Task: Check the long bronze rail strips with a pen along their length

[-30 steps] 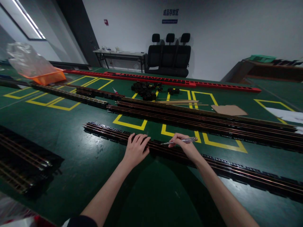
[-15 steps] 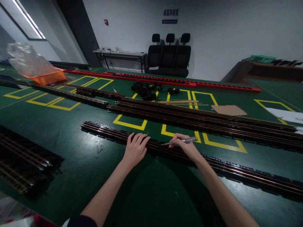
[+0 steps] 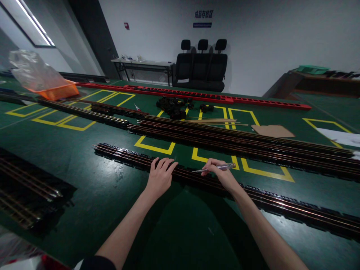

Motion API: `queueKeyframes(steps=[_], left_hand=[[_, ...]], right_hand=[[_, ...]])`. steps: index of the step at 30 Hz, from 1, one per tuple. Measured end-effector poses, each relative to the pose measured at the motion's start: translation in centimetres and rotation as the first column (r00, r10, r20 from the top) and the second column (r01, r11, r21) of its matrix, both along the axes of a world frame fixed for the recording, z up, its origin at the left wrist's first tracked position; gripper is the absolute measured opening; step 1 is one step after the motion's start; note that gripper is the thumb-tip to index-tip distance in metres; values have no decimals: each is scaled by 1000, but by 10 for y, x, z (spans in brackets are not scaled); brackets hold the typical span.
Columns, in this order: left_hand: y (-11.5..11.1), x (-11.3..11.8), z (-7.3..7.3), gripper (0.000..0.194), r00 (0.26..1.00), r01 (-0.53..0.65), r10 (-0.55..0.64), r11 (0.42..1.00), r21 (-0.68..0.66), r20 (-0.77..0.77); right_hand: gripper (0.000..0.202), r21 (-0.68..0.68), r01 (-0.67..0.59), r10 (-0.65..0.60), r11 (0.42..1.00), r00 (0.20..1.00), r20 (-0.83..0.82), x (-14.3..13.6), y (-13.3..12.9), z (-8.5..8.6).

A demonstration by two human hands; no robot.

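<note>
A long black rail strip with copper-coloured bars (image 3: 129, 156) runs across the green table in front of me. My left hand (image 3: 161, 176) lies on this strip with its fingers spread. To the right, my right hand (image 3: 218, 170) is closed round a slim screwdriver-like tool (image 3: 225, 166) with a clear handle. The tool's thin metal tip points left and is at the strip, between my two hands. Whether the tip touches a bar is too small to tell.
Behind lie more long strips (image 3: 239, 144), black parts (image 3: 173, 107), a cardboard piece (image 3: 273, 131) and a red rail (image 3: 247, 101). An orange basket (image 3: 57, 91) holding plastic film stands back left. Other strips (image 3: 25, 187) lie near left.
The strip under my hands has shifted slightly to the left. Both hands keep nearly the same place and pose.
</note>
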State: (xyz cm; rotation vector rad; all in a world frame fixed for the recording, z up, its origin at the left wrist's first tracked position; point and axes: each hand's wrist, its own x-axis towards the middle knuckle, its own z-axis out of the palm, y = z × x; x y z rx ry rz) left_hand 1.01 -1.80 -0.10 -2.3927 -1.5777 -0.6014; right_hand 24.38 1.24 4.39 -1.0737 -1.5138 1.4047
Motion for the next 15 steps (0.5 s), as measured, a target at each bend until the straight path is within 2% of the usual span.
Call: queueKeyframes(steps=[15], left_hand=[[0, 1, 2, 42, 1000, -1, 2, 999, -45, 11]], right_hand=[[18, -5, 13, -13, 1000, 1000, -5, -1, 0, -2]])
